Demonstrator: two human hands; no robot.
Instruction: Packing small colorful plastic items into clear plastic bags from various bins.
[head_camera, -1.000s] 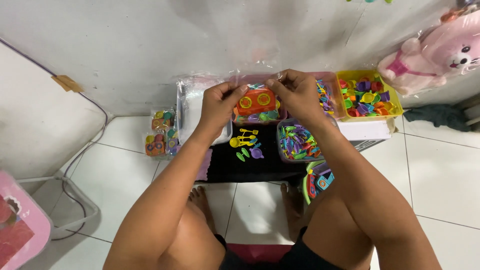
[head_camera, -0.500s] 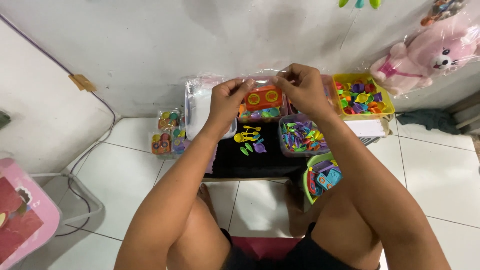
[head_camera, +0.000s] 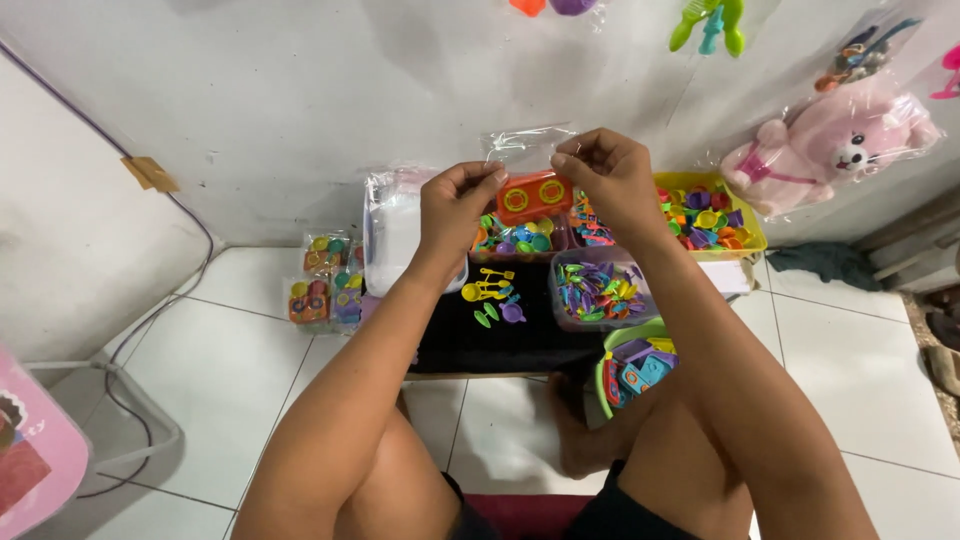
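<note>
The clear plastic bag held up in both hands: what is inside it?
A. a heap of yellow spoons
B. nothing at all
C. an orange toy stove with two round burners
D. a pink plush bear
C: the clear plastic bag, pinched by the left hand and right hand, shows an orange toy stove inside.

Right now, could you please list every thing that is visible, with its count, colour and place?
clear plastic bag: one, transparent, held up by both hands
orange toy stove: one, orange, inside the bag
yellow tray: one, full of mixed-colour toy pieces, right of the hands
clear tubs: several, with colourful small toys, on the black mat
black mat: one, on the floor tiles
loose toy spoons: a few, yellow, green, purple, on the mat
green basket: one, by the right knee
packed toy sets: several, left by the wall
pink plush toy: one, wrapped, right by the wall
left hand: holds the bag's left side
right hand: pinches the bag's top
</note>
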